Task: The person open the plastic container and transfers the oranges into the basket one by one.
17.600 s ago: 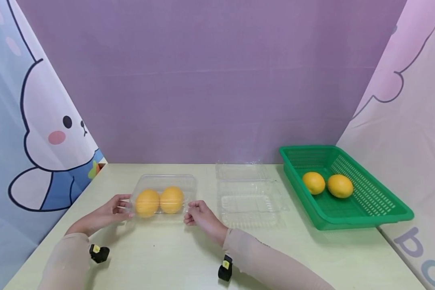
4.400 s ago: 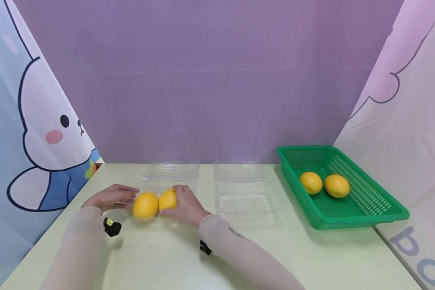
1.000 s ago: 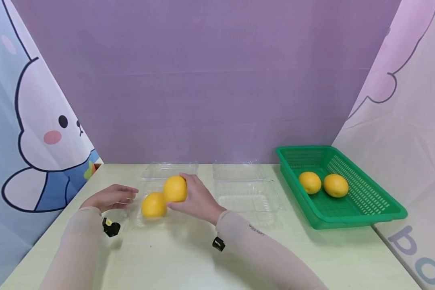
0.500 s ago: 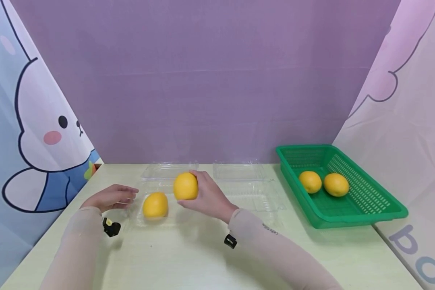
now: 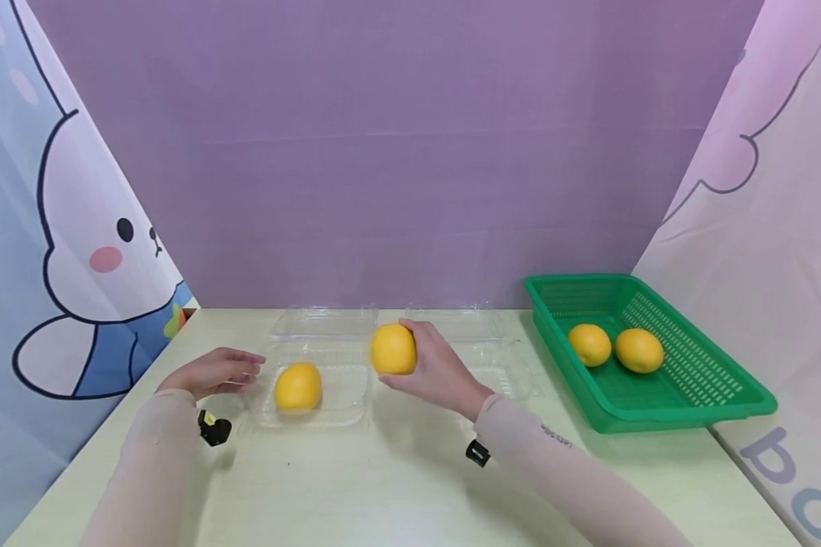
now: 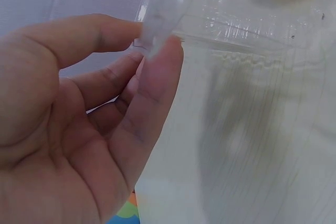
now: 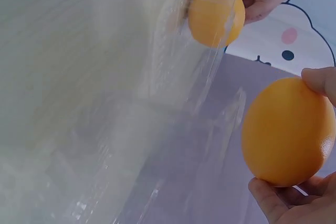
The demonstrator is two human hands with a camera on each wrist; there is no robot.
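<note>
My right hand grips a yellow-orange fruit in the air between two clear plastic clamshell boxes. The left box lies open with one fruit still in it. My left hand pinches the left corner of that box between thumb and fingers. The second clear box lies open to the right, partly behind my right hand.
A green slatted basket stands at the right of the pale table and holds two more fruits. A purple backdrop rises behind, with cartoon-printed curtains at both sides.
My right hand has lifted one fruit out of the left box and carried it to the right. The left hand stays on the box corner. Much earlier the box was closed with both fruits inside.
</note>
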